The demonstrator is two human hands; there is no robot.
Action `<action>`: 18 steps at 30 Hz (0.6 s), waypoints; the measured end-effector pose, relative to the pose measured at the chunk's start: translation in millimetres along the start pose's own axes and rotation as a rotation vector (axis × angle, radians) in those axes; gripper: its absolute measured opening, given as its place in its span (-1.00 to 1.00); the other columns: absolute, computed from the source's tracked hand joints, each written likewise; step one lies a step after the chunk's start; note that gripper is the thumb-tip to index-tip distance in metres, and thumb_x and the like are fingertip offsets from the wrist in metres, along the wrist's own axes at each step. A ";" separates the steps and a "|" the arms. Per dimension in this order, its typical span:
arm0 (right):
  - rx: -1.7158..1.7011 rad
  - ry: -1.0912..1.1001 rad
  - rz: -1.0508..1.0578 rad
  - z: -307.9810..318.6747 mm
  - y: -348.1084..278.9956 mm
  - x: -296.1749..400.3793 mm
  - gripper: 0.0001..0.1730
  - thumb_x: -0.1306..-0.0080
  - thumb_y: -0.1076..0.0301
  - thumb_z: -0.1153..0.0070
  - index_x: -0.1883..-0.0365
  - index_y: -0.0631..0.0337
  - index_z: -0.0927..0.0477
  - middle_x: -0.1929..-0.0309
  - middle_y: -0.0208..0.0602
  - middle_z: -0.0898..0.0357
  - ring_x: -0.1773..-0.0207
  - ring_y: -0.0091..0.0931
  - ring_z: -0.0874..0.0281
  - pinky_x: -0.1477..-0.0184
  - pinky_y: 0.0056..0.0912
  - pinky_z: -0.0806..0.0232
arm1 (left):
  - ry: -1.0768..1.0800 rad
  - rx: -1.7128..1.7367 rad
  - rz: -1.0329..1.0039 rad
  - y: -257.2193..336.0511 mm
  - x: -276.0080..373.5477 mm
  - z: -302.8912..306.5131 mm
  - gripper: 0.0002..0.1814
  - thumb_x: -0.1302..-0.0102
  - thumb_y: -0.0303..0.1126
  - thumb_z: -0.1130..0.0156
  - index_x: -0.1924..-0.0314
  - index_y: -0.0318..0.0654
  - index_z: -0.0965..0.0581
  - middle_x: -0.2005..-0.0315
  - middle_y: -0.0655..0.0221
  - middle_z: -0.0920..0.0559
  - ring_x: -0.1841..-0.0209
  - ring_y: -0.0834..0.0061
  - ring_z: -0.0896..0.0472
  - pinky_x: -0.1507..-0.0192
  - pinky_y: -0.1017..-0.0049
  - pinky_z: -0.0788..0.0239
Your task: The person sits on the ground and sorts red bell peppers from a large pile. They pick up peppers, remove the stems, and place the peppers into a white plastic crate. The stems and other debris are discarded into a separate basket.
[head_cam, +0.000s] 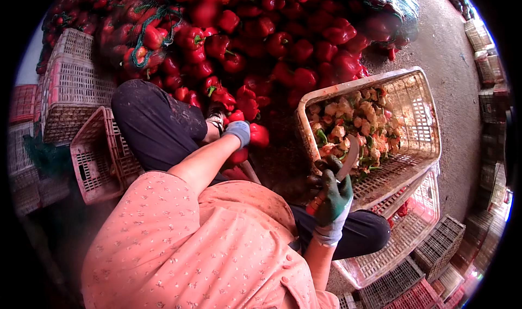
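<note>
In a grey-blue glove, my left hand (238, 133) reaches down among the red bell peppers beside my foot. A red bell pepper (258, 135) is right against its fingers, which are mostly hidden, so I cannot tell whether they hold it. My right hand (335, 197), in a green-coated glove, grips a knife with a curved blade (350, 158). The blade points up in front of the near side of a dirty plastic crate (408, 186). Inside that crate lie many cut pepper cores (367, 121) with pale seeds and green stems.
A large heap of red bell peppers (281, 44) spreads ahead of me. Net sacks of peppers (153, 36) stand at the left and far right. Another crate (416, 223) with some red pieces sits under the core crate. Stacked crates (77, 80) rise on my left.
</note>
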State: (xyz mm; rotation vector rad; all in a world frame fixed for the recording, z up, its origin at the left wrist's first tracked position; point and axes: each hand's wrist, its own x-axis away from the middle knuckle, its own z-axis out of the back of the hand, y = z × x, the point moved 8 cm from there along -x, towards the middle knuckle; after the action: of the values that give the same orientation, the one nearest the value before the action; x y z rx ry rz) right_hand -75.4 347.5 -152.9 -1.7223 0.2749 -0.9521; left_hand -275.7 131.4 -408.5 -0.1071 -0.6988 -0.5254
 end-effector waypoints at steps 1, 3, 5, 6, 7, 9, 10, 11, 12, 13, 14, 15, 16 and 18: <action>0.011 -0.002 -0.012 -0.7 6.9 -2.5 -0.57 -0.41 0.36 -0.03 -0.22 0.31 -0.44 0.06 -0.25 -0.62 0.28 -0.56 -0.61 0.36 -0.58 -0.41 | -0.188 0.042 -0.034 -7.8 -10.6 -12.0 -0.36 -0.20 -0.11 -0.30 -0.24 -0.23 -0.45 0.01 0.01 -0.64 -0.04 0.06 -0.64 -0.08 0.19 -0.49; 0.029 -0.001 -0.039 -1.7 16.4 -5.9 -0.56 -0.40 0.35 -0.04 -0.22 0.31 -0.44 0.07 -0.26 -0.62 0.27 -0.56 -0.60 0.34 -0.58 -0.41 | -0.289 0.442 0.017 -7.4 -6.2 -18.1 0.03 0.06 0.00 -0.51 -0.39 -0.20 -0.26 0.01 -0.05 -0.62 -0.01 -0.01 -0.63 -0.06 0.17 -0.47; -0.023 -0.001 -0.066 -9.7 15.0 -5.8 -0.59 -0.40 0.44 -0.06 -0.19 0.39 -0.48 0.09 -0.32 -0.63 0.17 -0.61 -0.57 0.15 -0.55 -0.43 | -0.076 0.277 0.049 20.4 0.4 -7.9 0.24 0.08 0.04 -0.52 -0.51 -0.11 0.00 -0.22 0.01 -0.47 -0.23 0.03 -0.48 -0.17 0.11 -0.39; -0.040 -0.010 -0.060 -10.7 18.1 -7.4 -0.59 -0.39 0.44 -0.06 -0.18 0.39 -0.49 0.09 -0.32 -0.63 0.18 -0.61 -0.57 0.15 -0.56 -0.43 | 0.065 0.169 0.145 35.3 5.7 -6.3 0.26 0.07 0.04 -0.52 -0.52 -0.07 0.03 -0.42 0.10 -0.21 -0.40 0.02 -0.26 -0.25 0.04 -0.30; -0.058 -0.018 -0.054 -11.6 20.3 -8.4 -0.59 -0.39 0.44 -0.07 -0.18 0.39 -0.50 0.10 -0.32 -0.63 0.19 -0.60 -0.58 0.16 -0.56 -0.43 | 0.111 0.090 0.170 43.3 4.7 0.0 0.23 0.07 -0.01 -0.51 -0.52 -0.03 0.04 -0.48 0.16 -0.06 -0.46 0.00 -0.13 -0.26 -0.04 -0.25; 0.071 -0.040 -0.023 -11.2 22.9 -7.6 -0.60 -0.41 0.41 -0.03 -0.17 0.41 -0.48 0.05 -0.23 -0.63 0.14 -0.55 -0.59 0.16 -0.54 -0.46 | 0.111 0.000 -0.001 56.3 -10.1 5.4 0.13 0.07 -0.09 -0.49 -0.48 -0.05 -0.08 -0.45 0.16 -0.14 -0.42 0.05 -0.23 -0.26 0.04 -0.30; 0.105 -0.031 -0.013 -12.0 19.4 -3.9 -0.63 -0.41 0.41 -0.03 -0.13 0.39 -0.51 0.09 -0.26 -0.64 0.16 -0.56 -0.59 0.19 -0.56 -0.44 | 0.095 0.032 -0.052 57.6 -17.3 6.0 0.08 0.09 -0.10 -0.50 -0.44 -0.08 -0.15 -0.41 0.14 -0.22 -0.38 0.07 -0.30 -0.23 0.08 -0.33; 0.140 -0.023 -0.004 -12.9 15.9 -0.3 -0.66 -0.40 0.40 -0.04 -0.10 0.37 -0.53 0.13 -0.30 -0.65 0.19 -0.58 -0.58 0.22 -0.59 -0.42 | 0.078 0.064 -0.102 59.0 -25.7 7.0 0.03 0.10 -0.12 -0.50 -0.40 -0.10 -0.22 -0.37 0.13 -0.30 -0.33 0.08 -0.37 -0.21 0.12 -0.36; 0.119 -0.027 -0.023 -12.7 21.6 1.9 -0.67 -0.40 0.40 -0.05 -0.07 0.36 -0.55 0.16 -0.32 -0.65 0.21 -0.59 -0.58 0.23 -0.59 -0.40 | 0.067 0.092 -0.155 60.0 -30.5 8.1 -0.02 0.12 -0.14 -0.51 -0.36 -0.13 -0.30 -0.32 0.11 -0.38 -0.29 0.09 -0.43 -0.19 0.15 -0.39; 0.093 -0.032 -0.030 -12.2 28.3 0.3 -0.69 -0.40 0.39 -0.05 -0.05 0.35 -0.56 0.19 -0.35 -0.65 0.23 -0.60 -0.57 0.24 -0.60 -0.39 | 0.066 0.205 -0.133 51.1 -36.1 8.7 -0.05 0.14 -0.14 -0.53 -0.31 -0.15 -0.34 -0.24 0.08 -0.45 -0.22 0.08 -0.49 -0.15 0.16 -0.42; 0.067 -0.038 -0.038 -12.2 34.3 -0.8 -0.71 -0.40 0.39 -0.06 -0.03 0.34 -0.57 0.21 -0.37 -0.64 0.25 -0.61 -0.57 0.26 -0.60 -0.38 | 0.064 0.318 -0.111 38.1 -42.4 5.0 -0.08 0.16 -0.14 -0.54 -0.26 -0.17 -0.38 -0.16 0.04 -0.51 -0.14 0.06 -0.55 -0.10 0.17 -0.45; 0.086 -0.052 -0.061 -15.6 38.4 -0.7 -0.72 -0.39 0.37 -0.07 0.00 0.33 -0.58 0.26 -0.41 -0.63 0.28 -0.62 -0.56 0.26 -0.59 -0.38 | 0.060 0.429 -0.090 29.9 -42.9 10.9 -0.11 0.18 -0.14 -0.56 -0.22 -0.18 -0.42 -0.08 0.01 -0.58 -0.07 0.05 -0.60 -0.06 0.17 -0.48; 0.030 -0.055 -0.089 -19.7 38.1 0.0 -0.72 -0.39 0.37 -0.06 0.00 0.33 -0.58 0.25 -0.40 -0.63 0.27 -0.62 -0.57 0.24 -0.59 -0.38 | 0.033 0.529 0.003 21.4 -32.7 18.9 -0.12 0.23 -0.10 -0.58 -0.16 -0.23 -0.47 0.03 -0.07 -0.62 -0.05 0.04 -0.62 -0.03 0.19 -0.50; -0.040 -0.064 -0.095 -28.3 35.3 -1.0 -0.71 -0.39 0.38 -0.06 -0.01 0.33 -0.58 0.23 -0.40 -0.64 0.26 -0.61 -0.57 0.22 -0.59 -0.39 | -0.008 0.434 -0.031 17.7 -36.6 10.5 -0.15 0.17 -0.11 -0.55 -0.17 -0.23 -0.47 0.03 -0.08 -0.62 -0.04 0.06 -0.62 -0.03 0.19 -0.50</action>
State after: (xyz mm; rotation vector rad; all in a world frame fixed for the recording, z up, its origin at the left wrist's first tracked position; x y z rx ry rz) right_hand -86.6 315.0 -182.3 -1.8122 0.1724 -0.9633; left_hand -296.6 165.0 -422.4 0.3078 -0.8086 -0.3934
